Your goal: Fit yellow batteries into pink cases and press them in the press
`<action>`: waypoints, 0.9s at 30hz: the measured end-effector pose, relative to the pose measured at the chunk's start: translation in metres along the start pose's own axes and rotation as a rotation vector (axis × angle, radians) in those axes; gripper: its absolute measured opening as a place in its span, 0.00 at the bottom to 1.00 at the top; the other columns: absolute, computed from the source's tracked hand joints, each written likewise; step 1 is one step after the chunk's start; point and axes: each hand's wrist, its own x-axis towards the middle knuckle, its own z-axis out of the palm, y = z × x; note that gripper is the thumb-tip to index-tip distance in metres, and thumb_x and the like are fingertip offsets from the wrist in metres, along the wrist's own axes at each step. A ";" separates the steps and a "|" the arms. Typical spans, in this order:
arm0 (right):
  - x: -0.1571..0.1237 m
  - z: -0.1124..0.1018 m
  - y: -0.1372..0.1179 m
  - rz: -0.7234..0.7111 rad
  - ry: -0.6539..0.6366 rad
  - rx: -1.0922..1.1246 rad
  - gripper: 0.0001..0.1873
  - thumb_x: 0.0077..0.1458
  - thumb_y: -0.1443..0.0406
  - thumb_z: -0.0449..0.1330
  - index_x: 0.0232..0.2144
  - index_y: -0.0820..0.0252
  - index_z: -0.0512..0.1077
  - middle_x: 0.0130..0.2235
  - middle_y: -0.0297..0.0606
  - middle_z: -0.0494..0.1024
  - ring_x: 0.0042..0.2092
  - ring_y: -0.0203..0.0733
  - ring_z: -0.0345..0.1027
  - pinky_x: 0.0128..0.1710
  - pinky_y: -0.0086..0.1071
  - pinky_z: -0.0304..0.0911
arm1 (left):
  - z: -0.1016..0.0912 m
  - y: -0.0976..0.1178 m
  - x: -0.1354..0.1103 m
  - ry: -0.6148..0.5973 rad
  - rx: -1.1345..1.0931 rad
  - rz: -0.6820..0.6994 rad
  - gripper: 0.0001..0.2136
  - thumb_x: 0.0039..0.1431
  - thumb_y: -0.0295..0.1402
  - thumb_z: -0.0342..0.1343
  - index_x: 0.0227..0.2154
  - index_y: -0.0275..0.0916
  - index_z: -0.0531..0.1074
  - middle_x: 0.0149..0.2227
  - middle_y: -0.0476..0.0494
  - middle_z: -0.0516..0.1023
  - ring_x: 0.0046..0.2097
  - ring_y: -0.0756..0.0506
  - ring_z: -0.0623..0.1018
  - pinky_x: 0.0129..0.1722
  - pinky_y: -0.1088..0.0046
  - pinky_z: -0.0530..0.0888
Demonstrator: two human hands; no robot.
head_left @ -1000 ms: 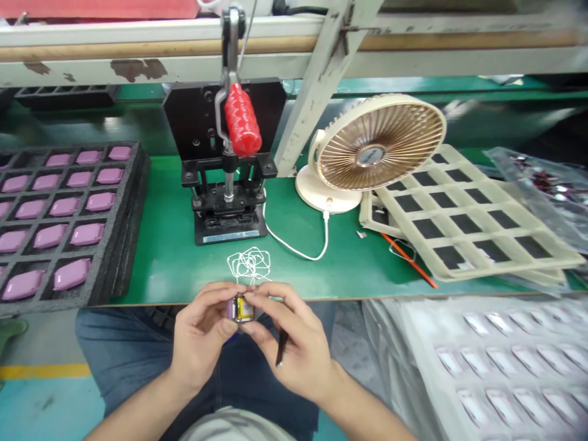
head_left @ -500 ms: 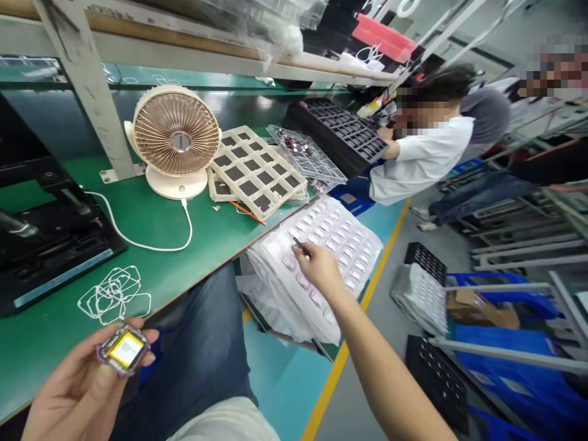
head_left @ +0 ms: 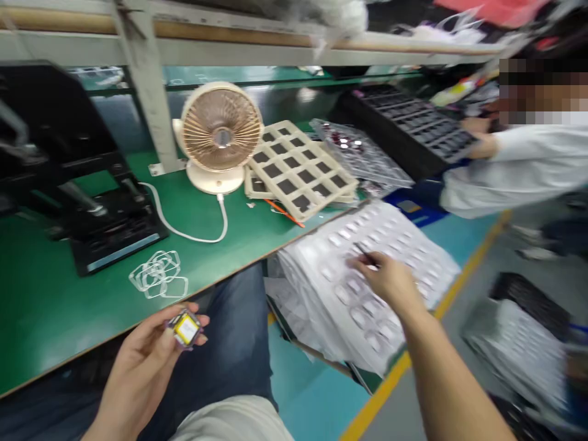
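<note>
My left hand [head_left: 151,352] is closed around a small squarish electronic module [head_left: 187,329] with a yellow-edged white label facing up, held over my lap near the bench edge. My right hand [head_left: 390,278] pinches a thin dark tool [head_left: 366,253], whose exact kind is blurred. It hangs over a white plastic tray [head_left: 316,269] that has rows of small pale parts in its pockets; whether the tip touches one I cannot tell. Beyond my left hand, a loose heap of thin white frame-like rings [head_left: 158,275] lies on the green bench [head_left: 206,257].
A black fixture [head_left: 114,214] stands on the left. A corded fan [head_left: 220,135], beige grid trays [head_left: 298,168], an orange stick [head_left: 287,214] and a clear tray [head_left: 362,153] line the bench. A co-worker's arm [head_left: 505,150] reaches toward a black tray [head_left: 413,125].
The view has swung left, so the bench, fan and trays sit further right. Both hands keep their holds; the right is still above the white tray, slightly farther from its near left edge.
</note>
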 end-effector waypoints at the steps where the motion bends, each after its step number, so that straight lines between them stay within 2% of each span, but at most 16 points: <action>1: -0.010 -0.001 -0.011 -0.007 0.058 0.025 0.12 0.61 0.55 0.73 0.31 0.55 0.80 0.28 0.43 0.81 0.26 0.46 0.70 0.26 0.38 0.58 | 0.002 0.000 0.001 -0.021 -0.029 0.009 0.16 0.59 0.38 0.75 0.50 0.45 0.86 0.54 0.34 0.86 0.51 0.31 0.87 0.46 0.60 0.88; 3: -0.042 0.002 -0.046 -0.091 0.148 0.127 0.14 0.62 0.49 0.72 0.38 0.52 0.82 0.24 0.38 0.77 0.23 0.44 0.67 0.21 0.37 0.56 | 0.005 -0.001 0.004 -0.085 -0.059 0.033 0.20 0.60 0.39 0.75 0.55 0.47 0.85 0.53 0.34 0.86 0.52 0.32 0.87 0.47 0.60 0.87; 5: -0.085 0.009 -0.098 -0.407 0.193 0.450 0.13 0.65 0.50 0.70 0.41 0.50 0.84 0.24 0.34 0.78 0.20 0.40 0.64 0.17 0.35 0.57 | 0.005 -0.002 0.008 -0.153 -0.058 0.080 0.20 0.60 0.38 0.75 0.55 0.46 0.85 0.53 0.34 0.86 0.53 0.32 0.86 0.48 0.59 0.87; 6: -0.108 0.014 -0.128 -0.565 0.131 0.594 0.10 0.67 0.53 0.69 0.42 0.50 0.85 0.30 0.36 0.83 0.24 0.41 0.72 0.18 0.34 0.63 | 0.003 -0.003 0.009 -0.174 -0.052 0.109 0.19 0.60 0.37 0.75 0.54 0.46 0.85 0.53 0.34 0.86 0.54 0.33 0.86 0.49 0.59 0.86; 7: -0.129 0.019 -0.158 -0.718 0.067 0.711 0.07 0.69 0.57 0.69 0.43 0.51 0.85 0.37 0.37 0.86 0.32 0.43 0.80 0.25 0.33 0.73 | 0.001 -0.003 0.010 -0.179 -0.046 0.139 0.18 0.61 0.36 0.75 0.54 0.45 0.85 0.54 0.35 0.86 0.54 0.33 0.86 0.50 0.59 0.86; 8: -0.148 0.024 -0.188 -0.821 0.056 0.814 0.03 0.68 0.62 0.69 0.43 0.52 0.84 0.41 0.37 0.87 0.38 0.44 0.84 0.34 0.34 0.79 | -0.001 -0.002 0.010 -0.170 -0.039 0.168 0.18 0.61 0.34 0.75 0.53 0.45 0.85 0.55 0.35 0.86 0.54 0.34 0.86 0.51 0.60 0.86; 10: -0.174 0.033 -0.237 -0.983 0.001 0.964 0.06 0.66 0.70 0.70 0.44 0.55 0.82 0.45 0.38 0.88 0.44 0.44 0.85 0.43 0.34 0.82 | -0.007 0.000 0.007 -0.117 -0.020 0.224 0.18 0.59 0.32 0.75 0.53 0.45 0.85 0.58 0.36 0.85 0.56 0.36 0.86 0.54 0.63 0.85; 12: -0.187 0.041 -0.270 -1.096 -0.038 1.034 0.10 0.64 0.74 0.70 0.45 0.56 0.80 0.46 0.39 0.88 0.44 0.43 0.86 0.44 0.32 0.83 | -0.015 0.004 0.004 -0.049 0.001 0.289 0.19 0.57 0.31 0.77 0.52 0.46 0.86 0.60 0.38 0.84 0.58 0.38 0.85 0.57 0.68 0.82; 15: -0.193 0.050 -0.292 -1.232 -0.066 1.027 0.12 0.64 0.74 0.70 0.47 0.57 0.79 0.49 0.42 0.87 0.45 0.42 0.86 0.45 0.31 0.83 | -0.029 0.012 -0.001 0.043 0.017 0.366 0.20 0.55 0.30 0.78 0.52 0.47 0.86 0.59 0.39 0.85 0.60 0.40 0.84 0.58 0.73 0.80; 20: -0.196 0.061 -0.298 -1.416 -0.132 0.984 0.15 0.69 0.72 0.66 0.55 0.57 0.78 0.56 0.48 0.84 0.50 0.45 0.85 0.45 0.31 0.83 | -0.045 0.019 -0.004 0.110 -0.003 0.438 0.21 0.53 0.29 0.79 0.51 0.46 0.87 0.56 0.37 0.86 0.57 0.38 0.85 0.57 0.69 0.82; 27: -0.195 0.066 -0.298 -1.339 -0.257 0.965 0.11 0.69 0.67 0.68 0.52 0.56 0.80 0.57 0.45 0.84 0.50 0.45 0.85 0.49 0.31 0.82 | -0.052 0.017 0.004 0.071 0.062 0.538 0.21 0.51 0.31 0.80 0.49 0.46 0.87 0.57 0.35 0.85 0.60 0.35 0.83 0.60 0.62 0.81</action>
